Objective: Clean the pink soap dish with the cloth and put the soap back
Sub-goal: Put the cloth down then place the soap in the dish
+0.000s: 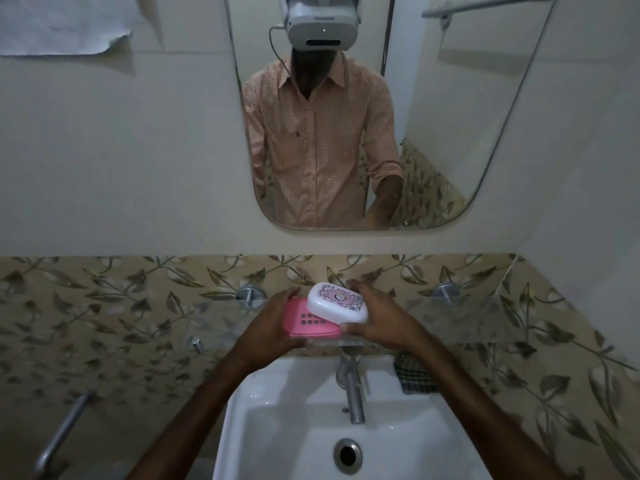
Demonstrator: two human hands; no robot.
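Above a white sink (277,410) and its metal tap (351,386), the left hand (273,327) grips the left end of the pink soap dish (304,327). The right hand (381,323) holds the dish's white patterned lid (337,303), tilted over the dish's right side. A dark checked cloth (414,379) lies on the sink's right rear corner.

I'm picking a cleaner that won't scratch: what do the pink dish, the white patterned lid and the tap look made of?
The pink dish is likely moulded plastic with a semi-matte finish and neat drain slots. The white patterned lid is probably glossy plastic, with smooth rounded edges and a printed motif. The tap is metal, seemingly chrome-plated, with shiny grey reflections.
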